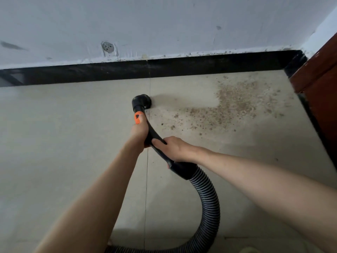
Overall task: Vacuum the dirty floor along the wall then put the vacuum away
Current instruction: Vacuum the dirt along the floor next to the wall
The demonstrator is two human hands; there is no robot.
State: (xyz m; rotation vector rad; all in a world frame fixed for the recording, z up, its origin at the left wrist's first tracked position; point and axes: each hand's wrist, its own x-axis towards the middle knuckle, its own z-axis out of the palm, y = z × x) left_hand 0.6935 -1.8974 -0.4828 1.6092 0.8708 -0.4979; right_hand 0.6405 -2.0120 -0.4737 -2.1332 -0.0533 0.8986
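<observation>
Pale tiled floor (73,143) by the black skirting (200,65) — the dirt patch (235,105) lies right of your brush nozzle (141,101); both hands' fingers (160,141) wrap the wand (155,141).

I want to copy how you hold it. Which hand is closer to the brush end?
The left hand, just below the orange band near the brush head. The right hand grips lower, near the ribbed hose.
</observation>
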